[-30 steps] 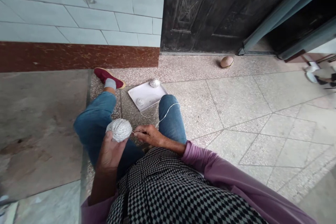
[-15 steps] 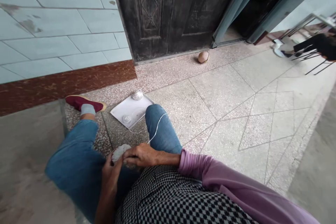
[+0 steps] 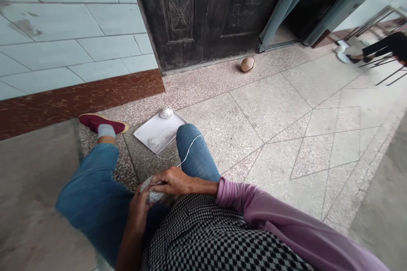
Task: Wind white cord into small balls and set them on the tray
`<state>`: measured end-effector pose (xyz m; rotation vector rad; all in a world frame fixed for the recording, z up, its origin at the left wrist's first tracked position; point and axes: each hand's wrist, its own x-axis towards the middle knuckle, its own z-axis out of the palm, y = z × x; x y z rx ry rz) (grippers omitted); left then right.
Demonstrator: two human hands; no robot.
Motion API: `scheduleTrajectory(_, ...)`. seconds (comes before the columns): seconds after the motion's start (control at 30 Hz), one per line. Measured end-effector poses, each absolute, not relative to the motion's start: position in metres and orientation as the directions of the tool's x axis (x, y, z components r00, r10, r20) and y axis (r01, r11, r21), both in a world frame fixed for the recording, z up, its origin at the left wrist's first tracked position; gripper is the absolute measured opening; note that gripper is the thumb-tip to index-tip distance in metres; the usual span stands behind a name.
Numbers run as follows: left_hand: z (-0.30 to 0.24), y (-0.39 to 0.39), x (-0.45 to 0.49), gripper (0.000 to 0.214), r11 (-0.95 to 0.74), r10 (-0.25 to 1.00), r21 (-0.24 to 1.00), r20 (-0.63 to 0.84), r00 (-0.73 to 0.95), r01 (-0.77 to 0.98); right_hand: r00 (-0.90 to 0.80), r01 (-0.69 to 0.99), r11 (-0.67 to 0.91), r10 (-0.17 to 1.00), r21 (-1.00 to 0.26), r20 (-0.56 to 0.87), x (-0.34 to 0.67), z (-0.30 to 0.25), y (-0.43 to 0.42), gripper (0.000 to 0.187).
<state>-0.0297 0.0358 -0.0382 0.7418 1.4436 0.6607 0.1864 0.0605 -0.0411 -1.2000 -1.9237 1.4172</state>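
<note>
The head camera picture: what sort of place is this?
It looks like a porch or entryway of a house, though I can't be sure. There is a big dark panelled door, a wall covered in pale blue tiles, and a speckled floor running past an open doorway.

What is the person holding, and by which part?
A white ball: the left hand holds its left side. The right hand lies across its top; whether it grips is unclear.
</note>
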Motion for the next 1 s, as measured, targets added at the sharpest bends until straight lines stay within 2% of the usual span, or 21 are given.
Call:
scheduleTrajectory(0.07,-0.033,0.034,-0.021,0.043,0.611,0.791,0.792,-0.610,-0.052,0.006,-0.488,0.346,0.046,0.862,-0.937,-0.138,0.185,-0.042,0.061,0.012)
scheduleTrajectory(0.2,-0.033,0.033,-0.018,0.053,0.636,0.772,0.772,-0.636,0.003,-0.016,-0.464,0.298,-0.027,0.869,-0.954,-0.170,0.181,-0.041,0.062,0.022)
scheduleTrajectory(0.3,-0.041,0.030,-0.023,0.059,0.613,0.789,0.789,-0.614,-0.032,-0.030,-0.446,0.294,-0.039,0.878,-0.955,-0.173,0.180,-0.039,0.061,0.028)
scheduleTrajectory(0.47,-0.043,0.027,-0.026,0.052,0.595,0.803,0.803,-0.593,-0.054,0.028,-0.403,0.295,-0.096,0.890,-0.951,-0.215,0.184,-0.033,0.057,0.031)
scheduleTrajectory(0.67,-0.034,0.030,-0.028,0.044,0.630,0.777,0.775,-0.628,0.051,-0.050,-0.398,0.127,-0.281,0.864,-0.951,-0.309,0.186,-0.025,0.060,0.042)
scheduleTrajectory(0.77,-0.036,0.029,-0.028,0.051,0.621,0.783,0.782,-0.619,0.056,-0.053,-0.383,0.117,-0.288,0.870,-0.950,-0.311,0.187,-0.022,0.062,0.049)
scheduleTrajectory(0.87,-0.040,0.029,-0.027,0.067,0.610,0.792,0.791,-0.607,0.062,-0.053,-0.364,0.128,-0.272,0.882,-0.954,-0.301,0.188,-0.019,0.065,0.053)
scheduleTrajectory(1.0,-0.037,0.030,-0.023,0.084,0.610,0.792,0.784,-0.609,0.050,-0.113,-0.407,0.115,-0.293,0.858,-0.949,-0.314,0.196,-0.008,0.071,0.049)
